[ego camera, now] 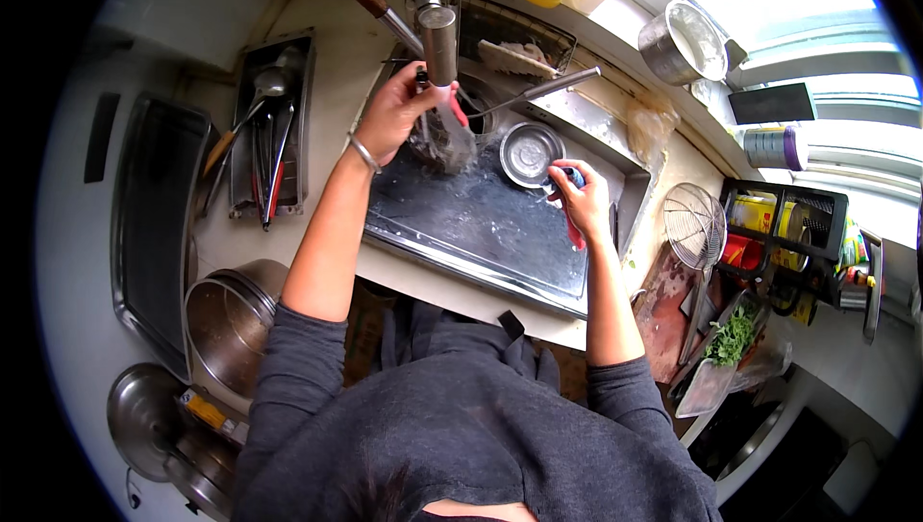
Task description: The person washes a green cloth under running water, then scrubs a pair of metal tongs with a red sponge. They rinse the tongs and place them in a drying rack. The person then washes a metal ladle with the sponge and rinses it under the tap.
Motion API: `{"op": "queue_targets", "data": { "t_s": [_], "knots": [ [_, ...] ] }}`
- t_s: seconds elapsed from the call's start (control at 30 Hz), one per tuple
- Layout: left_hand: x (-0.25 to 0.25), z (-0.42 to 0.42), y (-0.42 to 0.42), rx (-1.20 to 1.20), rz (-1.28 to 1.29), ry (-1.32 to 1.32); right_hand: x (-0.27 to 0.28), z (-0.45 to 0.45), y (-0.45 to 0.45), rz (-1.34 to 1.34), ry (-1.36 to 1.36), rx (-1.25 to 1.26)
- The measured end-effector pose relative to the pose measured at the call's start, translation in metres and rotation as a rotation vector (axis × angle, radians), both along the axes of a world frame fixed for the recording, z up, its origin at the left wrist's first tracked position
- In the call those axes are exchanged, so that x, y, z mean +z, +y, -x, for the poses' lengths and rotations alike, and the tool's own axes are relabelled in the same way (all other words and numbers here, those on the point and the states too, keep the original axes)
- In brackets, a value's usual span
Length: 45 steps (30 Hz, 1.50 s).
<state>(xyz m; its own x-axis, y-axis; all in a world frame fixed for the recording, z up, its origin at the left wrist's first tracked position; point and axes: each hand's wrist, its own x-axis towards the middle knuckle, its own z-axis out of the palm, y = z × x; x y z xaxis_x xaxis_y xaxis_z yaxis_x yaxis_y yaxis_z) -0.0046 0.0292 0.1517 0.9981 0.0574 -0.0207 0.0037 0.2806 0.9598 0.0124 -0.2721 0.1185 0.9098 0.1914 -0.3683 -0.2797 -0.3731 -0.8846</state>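
Note:
Under the metal faucet, my left hand grips a red-and-black handled item, partly hidden by my fingers and running water. A bangle circles that wrist. My right hand pinches a small item with a dark-blue part and a red part; its kind is unclear. Just left of this hand, a round metal bowl sits on the wet black surface of the sink. A metal rod-like handle slants across the sink behind the bowl.
A cutlery tray with ladles and tongs lies left, above a large metal pot. A wire basket borders the sink's back. To the right are a wire skimmer, a black rack and green leaves. A metal saucepan stands by the window.

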Motion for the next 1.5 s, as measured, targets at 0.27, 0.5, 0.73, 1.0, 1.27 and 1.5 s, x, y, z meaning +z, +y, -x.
{"op": "queue_targets", "data": {
  "t_s": [0.27, 0.5, 0.73, 1.0, 1.27, 1.5],
  "knots": [
    [0.012, -0.008, -0.013, 0.046, 0.079, 0.011, 0.002, -0.002, 0.014, -0.015, -0.007, 0.048],
    [0.026, 0.05, 0.066, 0.355, -0.005, 0.172, -0.032, 0.006, -0.02, -0.064, -0.055, 0.011],
    [-0.026, 0.156, 0.206, 1.27, 0.342, 0.135, -0.037, 0.017, -0.027, -0.128, 0.056, -0.086],
    [-0.089, 0.167, 0.176, 1.213, 1.016, 0.311, -0.064, 0.017, -0.036, -1.158, 0.726, -0.312],
    [-0.048, 0.015, -0.004, 0.154, -0.941, -0.134, -0.051, 0.027, -0.025, -0.992, 0.726, -0.361],
    [-0.08, -0.001, -0.031, -0.304, -1.468, -0.071, -0.05, 0.056, -0.038, -0.743, 0.716, -0.393]
  ]
}}
